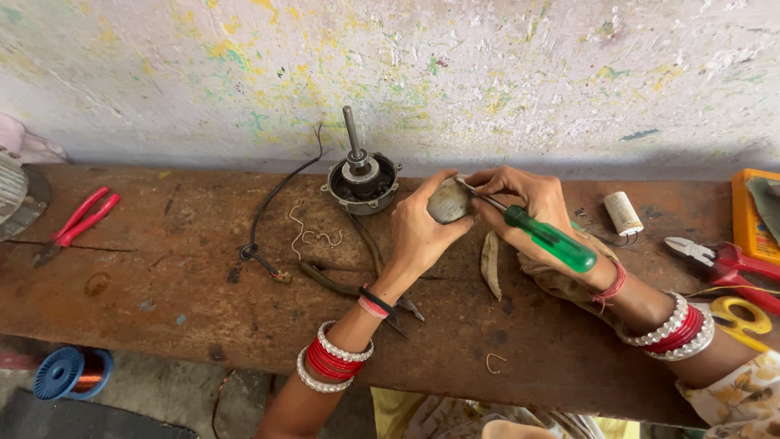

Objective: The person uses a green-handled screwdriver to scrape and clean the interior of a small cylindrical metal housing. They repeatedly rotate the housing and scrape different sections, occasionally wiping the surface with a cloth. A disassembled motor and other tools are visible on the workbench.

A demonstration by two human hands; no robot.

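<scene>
Both grips clenched: my left hand (422, 232) holds the grey part (449, 202), right hand (524, 199) angles the green-handled screwdriver (543, 234) into it, just right of the motor (361, 180).

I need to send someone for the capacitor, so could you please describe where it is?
On the brown wooden bench, look just beyond the right hand holding the green-handled screwdriver. The capacitor lies there: a small white cylinder with dark leads, unlike the red-handled cutters nearby.

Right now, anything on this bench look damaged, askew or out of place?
Some oddities. The bench top is rusty and stained. Loose bent wire bits lie scattered beside the opened motor, whose black lead trails loose. The left hand grips a grey part; the right hand works a screwdriver into it.
</scene>
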